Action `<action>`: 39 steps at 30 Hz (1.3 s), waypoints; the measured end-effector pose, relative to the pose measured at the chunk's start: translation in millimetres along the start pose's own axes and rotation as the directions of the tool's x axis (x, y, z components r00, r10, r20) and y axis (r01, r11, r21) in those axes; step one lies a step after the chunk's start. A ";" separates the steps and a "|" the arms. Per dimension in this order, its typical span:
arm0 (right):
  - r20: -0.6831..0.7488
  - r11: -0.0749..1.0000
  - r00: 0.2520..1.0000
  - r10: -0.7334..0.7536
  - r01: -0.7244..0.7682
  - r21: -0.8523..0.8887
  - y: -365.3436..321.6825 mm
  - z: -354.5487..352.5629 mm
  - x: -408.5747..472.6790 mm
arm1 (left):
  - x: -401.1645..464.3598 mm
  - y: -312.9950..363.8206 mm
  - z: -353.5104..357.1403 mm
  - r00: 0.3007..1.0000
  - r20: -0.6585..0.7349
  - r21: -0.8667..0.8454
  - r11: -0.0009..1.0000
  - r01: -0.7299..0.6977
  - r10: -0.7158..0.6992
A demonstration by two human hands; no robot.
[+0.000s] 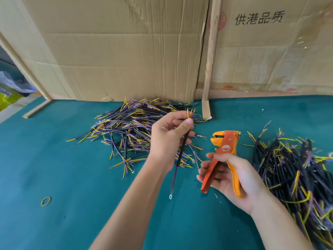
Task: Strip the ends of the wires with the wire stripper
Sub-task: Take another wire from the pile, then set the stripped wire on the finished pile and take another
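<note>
- Pinching one black-sheathed wire (182, 150) near its top, the left hand (168, 139) holds it upright above the teal-covered bench (72, 204), its ring terminal hanging low.
- The right hand (232, 179) has its grip curled round the orange and yellow wire stripper (222, 156), head up, just beside the wire.
- Piles of black, yellow and purple wires lie behind the left hand (126, 127) and at right (292, 170).
- A yellow-green rubber band (46, 201) lies near left.
</note>
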State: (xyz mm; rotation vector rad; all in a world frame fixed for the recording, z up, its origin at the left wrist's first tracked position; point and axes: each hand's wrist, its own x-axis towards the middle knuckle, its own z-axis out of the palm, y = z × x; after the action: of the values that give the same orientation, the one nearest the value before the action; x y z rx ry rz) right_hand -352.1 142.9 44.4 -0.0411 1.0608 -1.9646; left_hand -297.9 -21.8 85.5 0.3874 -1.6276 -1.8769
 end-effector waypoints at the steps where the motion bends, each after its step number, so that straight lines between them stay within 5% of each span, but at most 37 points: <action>1: -0.003 1.000 1.000 0.000 0.000 -0.005 0.3 0.1 0.2 | -4.4 -9.0 0.8 0.999 -0.034 0.014 1.000 -0.009 0.010; 8: 0.024 0.999 1.000 -0.017 0.018 -0.032 0.2 -1.5 1.5 | -32.9 -62.7 4.0 0.985 -0.169 0.057 0.998 -0.007 0.016; 19: 0.185 0.980 0.981 0.057 -0.019 -0.198 -1.3 -14.6 5.4 | -17.8 -64.0 -11.8 0.993 -0.081 0.257 0.965 -0.058 0.081; 39: 0.215 0.967 0.968 0.131 -0.078 -0.242 -3.3 -12.9 6.5 | -21.3 -61.0 -7.8 0.993 -0.071 0.519 0.853 -0.044 0.094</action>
State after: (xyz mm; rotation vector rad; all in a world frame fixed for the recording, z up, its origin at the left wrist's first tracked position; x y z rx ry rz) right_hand -363.5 147.6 36.2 -0.3258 1.1088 -1.6863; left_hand -292.8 -11.6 21.5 0.6202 -2.0408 -1.3182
